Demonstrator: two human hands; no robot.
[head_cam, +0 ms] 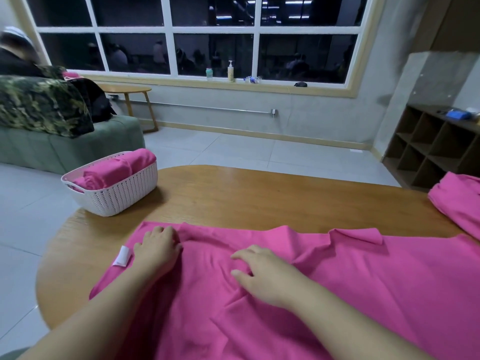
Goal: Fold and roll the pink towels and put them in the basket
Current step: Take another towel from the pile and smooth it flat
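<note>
Left hand (158,249) flat, palm down, pressing pink towel (337,294) near left edge; right hand (259,272) spread beside it, fingers loose, gripping nothing. Towel lies on wooden table (259,193), long axis left-right. Rolled towels (117,170) in white basket (117,198), far left.

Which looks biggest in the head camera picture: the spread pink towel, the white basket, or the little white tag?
1. Spread pink towel, though nearness to the camera helps.
2. White basket.
3. White tag.
</note>
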